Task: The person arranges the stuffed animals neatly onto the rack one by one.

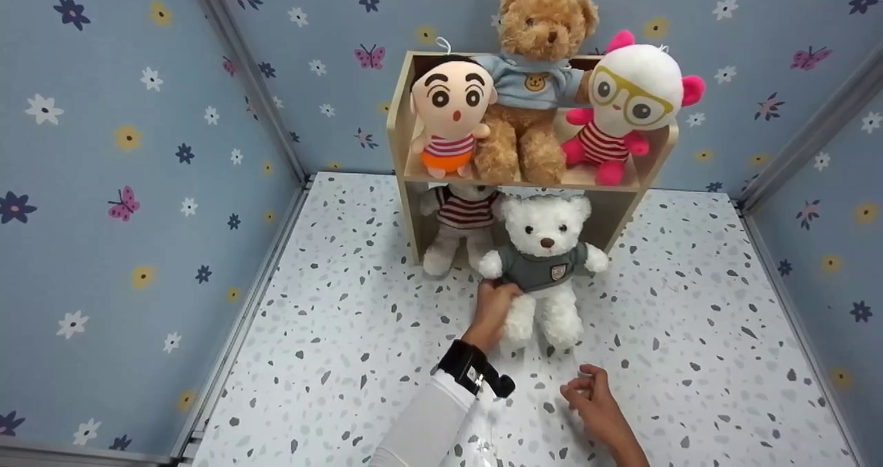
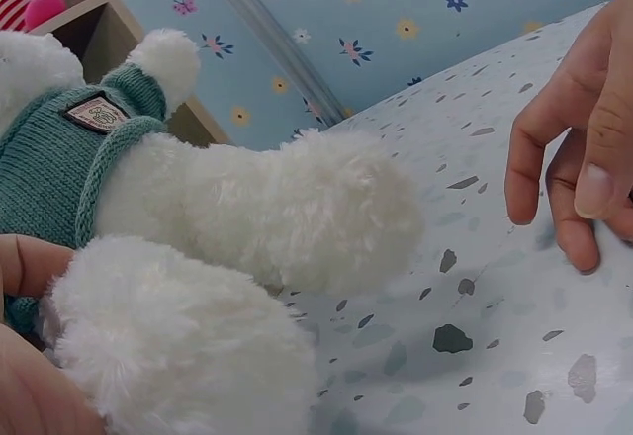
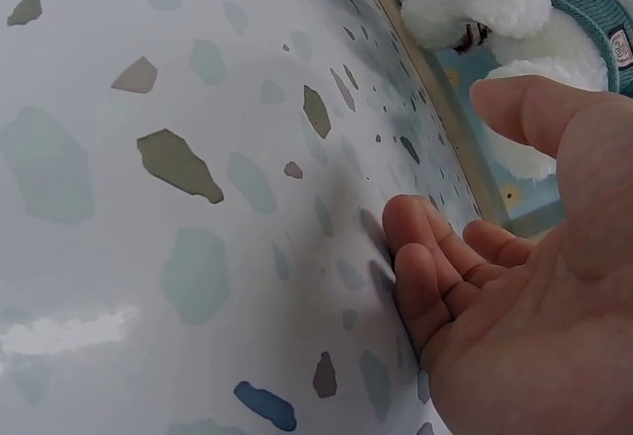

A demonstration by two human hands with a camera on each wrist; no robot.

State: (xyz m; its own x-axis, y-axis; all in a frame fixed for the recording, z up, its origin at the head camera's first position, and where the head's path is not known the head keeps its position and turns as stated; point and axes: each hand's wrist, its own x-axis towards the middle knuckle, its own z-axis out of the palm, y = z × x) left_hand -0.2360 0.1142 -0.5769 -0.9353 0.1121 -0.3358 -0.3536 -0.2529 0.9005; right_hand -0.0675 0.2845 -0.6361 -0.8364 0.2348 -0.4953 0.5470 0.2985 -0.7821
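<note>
A white teddy bear [image 1: 546, 267] in a grey-green knitted sweater sits upright in front of the shelf's lower compartment. My left hand [image 1: 495, 308] grips it low on its side, at the sweater's hem; in the left wrist view its fingers show beside the fluffy leg [image 2: 188, 346]. Apart from the bear, my right hand [image 1: 599, 408] is low over the speckled surface, its fingers loosely bent and holding nothing. The right wrist view shows that palm [image 3: 514, 346] with the thumb spread away from the fingers.
A small wooden shelf [image 1: 407, 225] stands against the flowered wall. Its top level holds a black-haired doll [image 1: 452, 108], a brown teddy bear [image 1: 534, 108] in a blue top and a pink-eared plush [image 1: 631, 94]. Below sits a bear in a striped sweater [image 1: 463, 208].
</note>
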